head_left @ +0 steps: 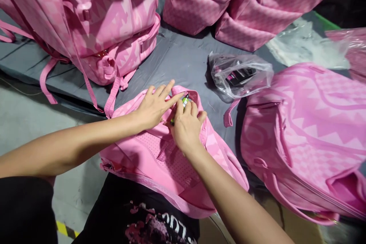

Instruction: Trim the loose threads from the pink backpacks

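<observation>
A pink backpack (137,148) lies in front of me, its dotted mesh back panel facing up. My right hand (187,124) is closed around a slim green pen-like object (185,101) with a black end, just over the bag's upper edge. Its exact kind is partly hidden by my fingers. Beside it my left hand (156,106) rests on the pink fabric, fingers stretched out and spread. The left index fingertip comes close to the green object. Where the left thumb lies under the hand is hard to make out.
Pink backpacks stand at the left (114,26), right (314,129) and back (197,7) of the grey-covered table (174,57). A clear plastic bag (243,74) with black contents lies behind my hands. More clear plastic (309,44) lies at the back right. A pink strap (230,113) extends across the table.
</observation>
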{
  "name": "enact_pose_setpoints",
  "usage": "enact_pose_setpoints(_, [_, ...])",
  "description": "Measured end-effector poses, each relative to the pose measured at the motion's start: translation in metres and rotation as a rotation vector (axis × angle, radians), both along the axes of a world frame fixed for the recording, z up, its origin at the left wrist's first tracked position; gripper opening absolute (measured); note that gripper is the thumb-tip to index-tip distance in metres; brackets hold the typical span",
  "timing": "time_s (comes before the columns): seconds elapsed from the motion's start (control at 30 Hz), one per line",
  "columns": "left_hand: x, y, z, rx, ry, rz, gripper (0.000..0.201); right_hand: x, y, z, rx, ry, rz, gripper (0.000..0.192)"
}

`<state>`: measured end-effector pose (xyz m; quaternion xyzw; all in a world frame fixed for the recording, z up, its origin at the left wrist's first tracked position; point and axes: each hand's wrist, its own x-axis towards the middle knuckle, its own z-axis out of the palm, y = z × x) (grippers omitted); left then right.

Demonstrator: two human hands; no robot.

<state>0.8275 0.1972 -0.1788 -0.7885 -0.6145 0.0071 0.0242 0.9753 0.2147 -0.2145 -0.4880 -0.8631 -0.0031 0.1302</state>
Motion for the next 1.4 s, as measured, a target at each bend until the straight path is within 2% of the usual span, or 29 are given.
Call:
enact_pose_setpoints(0.23, [-0.006, -0.01, 0.006, 0.012, 0.025, 0.014, 0.092, 0.012, 0.001, -0.002, 0.038, 0.047, 0.037, 0.054])
enact_pose_setpoints(0.33, [-0.006, -0.011, 0.005, 0.041, 0.011, 0.035, 0.086, 0.031, -0.004, 0.005, 0.094, 0.089, 0.133, 0.05])
enact_pose_setpoints(0.43, [-0.005, -0.011, 0.003, 0.06, -0.018, 0.03, 0.072, 0.053, -0.02, 0.018, 0.115, 0.285, 0.256, 0.044])
enact_pose_setpoints(0.5, [-0.005, -0.011, 0.003, 0.058, -0.029, 0.03, 0.057, 0.061, -0.029, 0.026, 0.005, 0.441, 0.318, 0.037])
enact_pose_setpoints(0.6, [-0.005, -0.011, 0.002, 0.057, -0.03, 0.036, 0.046, 0.055, -0.027, 0.034, -0.324, 0.557, 0.293, 0.029])
enact_pose_setpoints(0.7, [-0.005, -0.01, 0.003, 0.047, -0.035, 0.045, 0.047, 0.042, -0.008, 0.039, -0.57, 0.45, 0.249, 0.021])
enact_pose_setpoints(0.77, [-0.004, -0.009, 0.003, 0.013, -0.043, 0.057, 0.046, 0.038, 0.006, 0.042, -0.638, 0.322, 0.3, 0.019])
enact_pose_setpoints(0.87, [-0.004, -0.006, 0.002, -0.007, -0.054, 0.067, 0.046, 0.039, 0.016, 0.043, -0.608, 0.223, 0.425, 0.021])
enact_pose_setpoints(1.03, [-0.005, -0.005, -0.004, 0.018, -0.041, 0.051, 0.037, 0.039, 0.013, 0.039, -0.558, 0.299, 0.583, 0.023])
enact_pose_setpoints(1.17, [-0.006, -0.004, -0.005, 0.018, -0.035, 0.041, 0.04, 0.036, 0.013, 0.041, -0.489, 0.179, 0.606, 0.023])
enact_pose_setpoints(1.4, [-0.009, -0.002, -0.005, -0.006, -0.07, 0.014, 0.042, 0.037, 0.012, 0.045, -0.455, 0.184, 0.628, 0.024])
